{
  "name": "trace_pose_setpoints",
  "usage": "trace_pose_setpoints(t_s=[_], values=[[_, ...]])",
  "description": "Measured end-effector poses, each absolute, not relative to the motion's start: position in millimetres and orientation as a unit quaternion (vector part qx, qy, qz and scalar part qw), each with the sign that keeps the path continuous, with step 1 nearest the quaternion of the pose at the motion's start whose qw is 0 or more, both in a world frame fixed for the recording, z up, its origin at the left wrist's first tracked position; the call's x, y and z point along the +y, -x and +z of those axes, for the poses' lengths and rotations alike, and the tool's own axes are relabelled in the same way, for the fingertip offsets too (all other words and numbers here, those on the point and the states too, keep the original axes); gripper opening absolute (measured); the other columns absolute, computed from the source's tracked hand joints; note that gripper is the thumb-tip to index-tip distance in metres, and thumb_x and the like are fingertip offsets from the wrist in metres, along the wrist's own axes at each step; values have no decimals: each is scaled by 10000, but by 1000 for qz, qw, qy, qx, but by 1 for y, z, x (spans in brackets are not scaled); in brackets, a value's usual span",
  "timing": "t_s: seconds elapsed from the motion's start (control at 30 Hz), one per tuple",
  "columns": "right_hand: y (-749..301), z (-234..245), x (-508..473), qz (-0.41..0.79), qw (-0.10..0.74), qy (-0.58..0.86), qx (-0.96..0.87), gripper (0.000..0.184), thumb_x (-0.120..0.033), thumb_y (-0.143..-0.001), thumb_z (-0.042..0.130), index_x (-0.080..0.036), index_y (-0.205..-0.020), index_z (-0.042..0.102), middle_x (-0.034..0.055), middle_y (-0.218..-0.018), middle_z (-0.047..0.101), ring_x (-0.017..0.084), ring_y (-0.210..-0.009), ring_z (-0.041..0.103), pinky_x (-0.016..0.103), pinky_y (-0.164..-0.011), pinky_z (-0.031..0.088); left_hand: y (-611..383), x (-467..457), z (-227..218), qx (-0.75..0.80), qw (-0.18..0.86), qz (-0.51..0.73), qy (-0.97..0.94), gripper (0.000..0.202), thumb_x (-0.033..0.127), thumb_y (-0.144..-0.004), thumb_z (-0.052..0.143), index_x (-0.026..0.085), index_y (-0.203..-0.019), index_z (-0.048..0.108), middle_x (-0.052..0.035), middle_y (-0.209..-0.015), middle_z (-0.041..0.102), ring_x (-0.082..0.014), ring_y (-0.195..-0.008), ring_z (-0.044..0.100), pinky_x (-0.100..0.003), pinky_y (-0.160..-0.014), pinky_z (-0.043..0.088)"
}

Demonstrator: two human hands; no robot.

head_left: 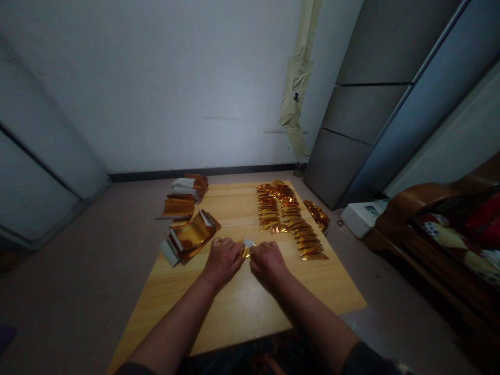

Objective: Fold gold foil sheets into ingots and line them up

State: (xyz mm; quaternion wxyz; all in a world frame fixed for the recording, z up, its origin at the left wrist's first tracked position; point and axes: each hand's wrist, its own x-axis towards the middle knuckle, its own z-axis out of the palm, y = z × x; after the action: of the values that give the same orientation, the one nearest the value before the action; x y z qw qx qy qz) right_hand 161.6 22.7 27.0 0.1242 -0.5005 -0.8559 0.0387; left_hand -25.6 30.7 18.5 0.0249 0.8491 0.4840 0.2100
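My left hand and my right hand meet at the middle of a low wooden table. Both are closed on one small gold foil sheet, pinched between the fingertips; its silver back shows at the top. Most of the sheet is hidden by my fingers. Just left of my left hand lies a stack of gold foil sheets. To the right of my right hand run rows of folded gold foil pieces.
Two more foil stacks sit at the table's far left. A heap of folded gold pieces lies by the right edge. A grey cabinet, a white device and a wooden sofa stand at right.
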Motion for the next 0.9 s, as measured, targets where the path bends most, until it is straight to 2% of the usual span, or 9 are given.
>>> trace_pose_setpoints(t_s=[0.13,0.27,0.57,0.8,0.9], values=[[-162,28,26,41,115,510,-851,81,-208,-848,535,-182,-882,604,57,-839,676,182,-838,539,306,-751,252,32,35,17,475,65,222,-849,216,273,-848,574,238,-1054,627,-38,-936,672,-220,-941,556,-411,-892,343],[-164,29,30,51,118,506,-853,90,-215,-855,527,-184,-864,611,49,-823,669,169,-800,540,301,-729,243,34,38,13,460,105,216,-855,189,264,-888,534,222,-1043,633,-49,-952,656,-198,-906,563,-334,-811,417],[-165,29,24,54,130,500,-854,88,-236,-837,567,-194,-905,602,45,-912,680,189,-893,525,308,-757,258,37,44,-5,426,-9,217,-879,272,352,-968,439,193,-1094,620,-66,-916,671,-200,-849,584,-334,-762,440],[-161,22,25,43,130,514,-847,93,-259,-893,551,-197,-940,602,47,-964,678,197,-933,510,310,-778,275,34,46,-7,453,-11,240,-859,320,358,-989,373,182,-959,639,-61,-824,658,-185,-777,573,-323,-731,430],[-157,17,27,38,125,533,-836,110,-231,-927,519,-201,-942,624,48,-942,682,199,-937,518,307,-766,282,31,46,-6,484,3,246,-840,295,342,-982,380,187,-969,630,-67,-860,669,-193,-805,576,-334,-751,427]])
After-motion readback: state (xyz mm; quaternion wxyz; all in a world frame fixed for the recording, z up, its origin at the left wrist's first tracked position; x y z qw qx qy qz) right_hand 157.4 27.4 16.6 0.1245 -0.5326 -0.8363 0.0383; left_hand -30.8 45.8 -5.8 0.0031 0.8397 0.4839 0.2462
